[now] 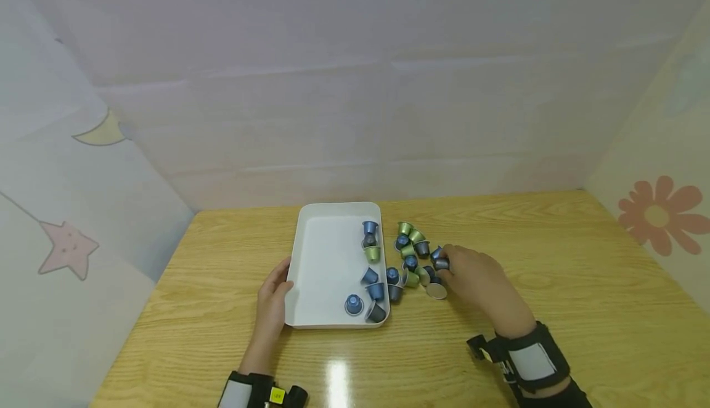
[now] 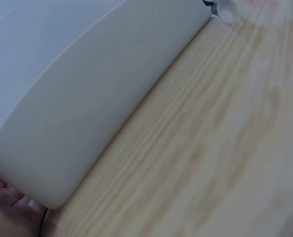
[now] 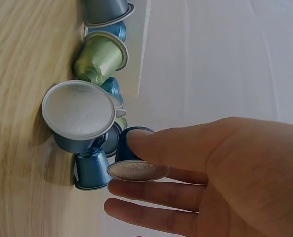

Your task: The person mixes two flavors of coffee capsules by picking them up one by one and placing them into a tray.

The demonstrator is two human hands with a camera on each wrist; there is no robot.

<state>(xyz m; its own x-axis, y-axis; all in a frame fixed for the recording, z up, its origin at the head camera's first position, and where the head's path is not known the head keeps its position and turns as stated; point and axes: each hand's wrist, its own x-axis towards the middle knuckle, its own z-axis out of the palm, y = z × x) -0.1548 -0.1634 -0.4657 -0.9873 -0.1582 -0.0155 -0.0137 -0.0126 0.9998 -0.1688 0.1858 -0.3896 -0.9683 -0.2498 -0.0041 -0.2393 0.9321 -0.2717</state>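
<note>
On the left, my left hand (image 1: 270,303) grips the left rim of a white tray (image 1: 322,260), the thumb at the rim. In the left wrist view, fingers (image 2: 18,205) show at the tray's corner. Several blue, dark and green coffee capsules lie along the tray's right side, and one blue capsule (image 1: 354,304) stands near its front. To the right of the tray, my right hand (image 1: 479,281) pinches a dark blue coffee capsule (image 3: 138,171) between thumb and fingers. Its pale foil lid shows in the right wrist view.
A loose cluster of green, blue and dark capsules lies on the wooden table (image 1: 222,285) between the tray and my right hand. One capsule there shows a pale lid (image 1: 436,291) upward. A pale wall (image 1: 377,137) stands behind the table.
</note>
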